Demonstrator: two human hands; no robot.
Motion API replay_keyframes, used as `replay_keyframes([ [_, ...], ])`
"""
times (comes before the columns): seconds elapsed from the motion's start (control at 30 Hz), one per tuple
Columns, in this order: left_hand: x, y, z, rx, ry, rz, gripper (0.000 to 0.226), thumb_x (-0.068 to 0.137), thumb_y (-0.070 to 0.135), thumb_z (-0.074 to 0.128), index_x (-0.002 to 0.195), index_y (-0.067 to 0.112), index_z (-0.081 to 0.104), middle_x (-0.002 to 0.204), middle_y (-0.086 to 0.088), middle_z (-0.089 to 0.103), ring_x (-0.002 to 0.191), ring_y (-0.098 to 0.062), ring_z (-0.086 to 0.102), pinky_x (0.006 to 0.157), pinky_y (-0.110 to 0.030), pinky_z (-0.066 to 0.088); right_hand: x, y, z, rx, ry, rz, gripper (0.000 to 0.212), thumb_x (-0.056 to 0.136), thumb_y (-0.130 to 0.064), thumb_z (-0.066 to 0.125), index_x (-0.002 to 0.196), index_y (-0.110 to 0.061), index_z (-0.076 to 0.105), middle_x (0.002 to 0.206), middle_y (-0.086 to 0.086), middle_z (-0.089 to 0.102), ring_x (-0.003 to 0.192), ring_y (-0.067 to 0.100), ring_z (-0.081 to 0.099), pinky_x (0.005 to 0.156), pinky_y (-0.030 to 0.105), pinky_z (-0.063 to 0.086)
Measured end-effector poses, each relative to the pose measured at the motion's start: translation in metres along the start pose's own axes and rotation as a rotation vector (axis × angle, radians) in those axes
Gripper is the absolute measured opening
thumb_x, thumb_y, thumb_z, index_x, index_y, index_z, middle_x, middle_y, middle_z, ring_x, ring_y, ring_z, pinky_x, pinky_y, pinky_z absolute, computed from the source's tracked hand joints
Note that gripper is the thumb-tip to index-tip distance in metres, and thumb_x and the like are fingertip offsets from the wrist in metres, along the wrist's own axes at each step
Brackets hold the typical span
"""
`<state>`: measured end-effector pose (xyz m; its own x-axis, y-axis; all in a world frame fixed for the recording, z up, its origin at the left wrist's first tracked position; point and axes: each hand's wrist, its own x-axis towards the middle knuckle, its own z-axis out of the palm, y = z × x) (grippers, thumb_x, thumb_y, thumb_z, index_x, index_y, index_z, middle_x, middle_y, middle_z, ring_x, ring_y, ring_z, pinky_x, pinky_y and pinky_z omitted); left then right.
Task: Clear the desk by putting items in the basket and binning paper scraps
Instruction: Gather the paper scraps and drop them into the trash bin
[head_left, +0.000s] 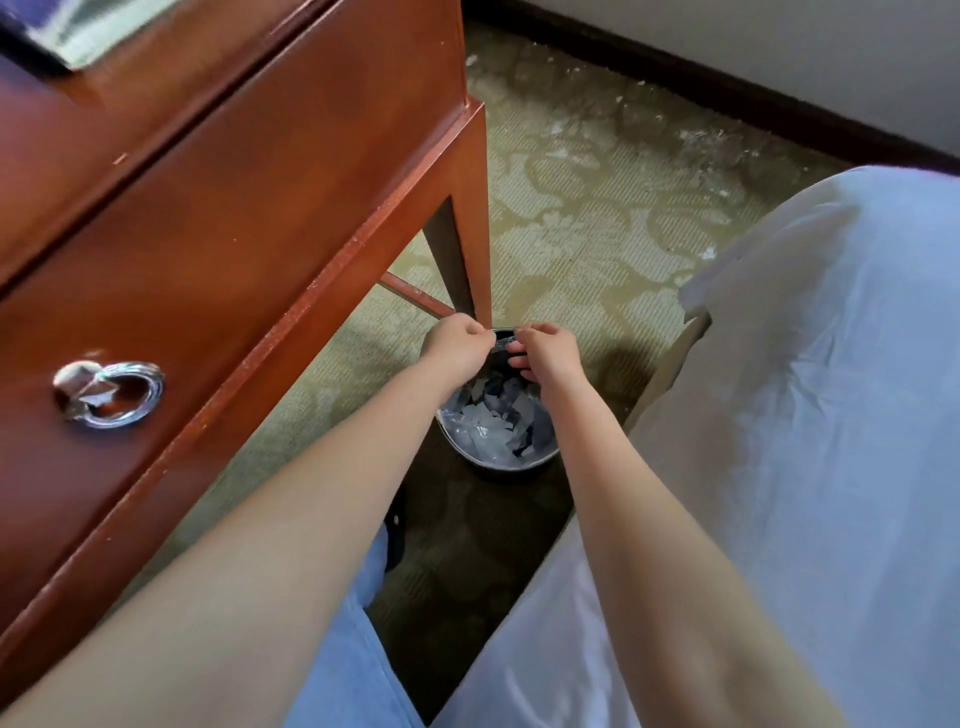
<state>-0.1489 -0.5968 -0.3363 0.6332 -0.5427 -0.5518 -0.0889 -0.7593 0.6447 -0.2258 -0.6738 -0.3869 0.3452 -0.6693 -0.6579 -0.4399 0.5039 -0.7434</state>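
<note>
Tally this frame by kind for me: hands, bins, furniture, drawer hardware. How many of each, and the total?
Hands: 2, left hand and right hand
Bins: 1, the bin, with paper scraps inside, too many to count
Desks: 1, the desk
Drawer pulls: 1, the drawer pull
Beds: 1, the bed
Total: 6, scraps uncounted

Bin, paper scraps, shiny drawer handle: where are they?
bin (493, 465): head view, on its near rim.
paper scraps (493, 418): head view, on the pale pieces inside the bin.
drawer handle (78, 383): head view, on its metal knob, left of the ring.
</note>
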Motion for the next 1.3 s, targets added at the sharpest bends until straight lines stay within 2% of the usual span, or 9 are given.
replay_keyframes([
  [0.3,-0.096,0.022,-0.045,-0.097,0.204,0.287,0.018,0.093,0.015,0.049,0.108,0.015,0.06,0.101,0.005,0.058,0.092,-0.013,0.052,0.076,-0.023,0.038,-0.093,-0.05,0.0,0.195,0.056,-0.214,0.016,0.092,-0.008,0.047,0.085,-0.017,0.058,0.071,-0.002,0.061,0.058,0.01,0.053,0.055,0.02,0.04],
  [0.4,-0.137,0.028,-0.065,-0.137,0.288,0.433,0.016,0.092,0.011,0.049,0.102,0.015,0.061,0.095,0.007,0.056,0.093,-0.011,0.052,0.078,-0.016,0.04,-0.133,-0.07,0.003,0.195,0.035,-0.286,0.019,0.093,-0.009,0.047,0.081,-0.021,0.057,0.073,-0.001,0.063,0.059,0.009,0.055,0.056,0.02,0.04],
  [0.47,-0.164,0.032,-0.084,-0.174,0.351,0.538,0.015,0.089,0.007,0.051,0.098,0.014,0.061,0.097,0.004,0.059,0.092,-0.009,0.053,0.071,-0.004,0.039,-0.164,-0.084,0.005,0.205,0.01,-0.357,0.021,0.094,-0.007,0.048,0.08,-0.02,0.057,0.073,0.0,0.062,0.059,0.01,0.054,0.054,0.018,0.041],
  [0.6,-0.216,0.034,-0.131,-0.189,0.517,0.708,0.015,0.087,0.006,0.053,0.096,0.011,0.064,0.096,0.003,0.063,0.087,-0.007,0.056,0.07,-0.003,0.041,-0.23,-0.109,0.019,0.193,-0.088,-0.532,0.017,0.094,-0.004,0.048,0.086,-0.014,0.06,0.074,0.003,0.062,0.058,0.009,0.055,0.049,0.012,0.045],
  [0.73,-0.255,0.022,-0.177,-0.241,0.622,0.771,0.014,0.086,0.005,0.054,0.094,0.01,0.064,0.093,0.003,0.064,0.086,-0.008,0.058,0.072,-0.004,0.042,-0.281,-0.129,0.047,0.158,-0.176,-0.654,0.015,0.092,-0.004,0.051,0.088,-0.012,0.064,0.072,0.003,0.063,0.058,0.009,0.056,0.047,0.011,0.043],
  [0.87,-0.28,-0.003,-0.224,-0.316,0.726,0.749,0.014,0.086,0.006,0.054,0.092,0.016,0.061,0.092,0.006,0.061,0.092,-0.01,0.057,0.085,-0.018,0.046,-0.314,-0.141,0.087,0.054,-0.267,-0.754,0.02,0.09,-0.007,0.053,0.08,-0.021,0.064,0.077,0.003,0.065,0.064,0.01,0.058,0.053,0.014,0.044],
  [1.0,-0.295,-0.039,-0.267,-0.33,0.858,0.622,0.015,0.088,0.005,0.052,0.097,0.013,0.062,0.096,0.01,0.059,0.094,-0.005,0.054,0.079,-0.004,0.04,-0.334,-0.145,0.129,-0.038,-0.302,-0.825,0.014,0.089,-0.006,0.054,0.087,-0.014,0.065,0.072,-0.001,0.062,0.063,0.009,0.056,0.058,0.017,0.047],
  [1.17,-0.293,-0.095,-0.313,-0.271,1.002,0.389,0.019,0.09,0.007,0.05,0.105,0.012,0.061,0.113,-0.002,0.059,0.099,-0.01,0.052,0.083,-0.023,0.042,-0.341,-0.144,0.186,-0.231,-0.331,-0.844,0.007,0.085,-0.016,0.058,0.088,-0.02,0.064,0.081,0.0,0.066,0.074,0.017,0.061,0.076,0.034,0.052],
  [1.3,-0.286,-0.133,-0.339,-0.105,1.067,0.229,0.02,0.093,0.014,0.051,0.111,0.016,0.058,0.124,-0.003,0.054,0.115,-0.016,0.049,0.091,-0.026,0.042,-0.343,-0.149,0.223,-0.424,-0.281,-0.973,0.016,0.086,-0.017,0.057,0.099,-0.017,0.066,0.098,0.002,0.066,0.09,0.018,0.059,0.076,0.027,0.045],
])
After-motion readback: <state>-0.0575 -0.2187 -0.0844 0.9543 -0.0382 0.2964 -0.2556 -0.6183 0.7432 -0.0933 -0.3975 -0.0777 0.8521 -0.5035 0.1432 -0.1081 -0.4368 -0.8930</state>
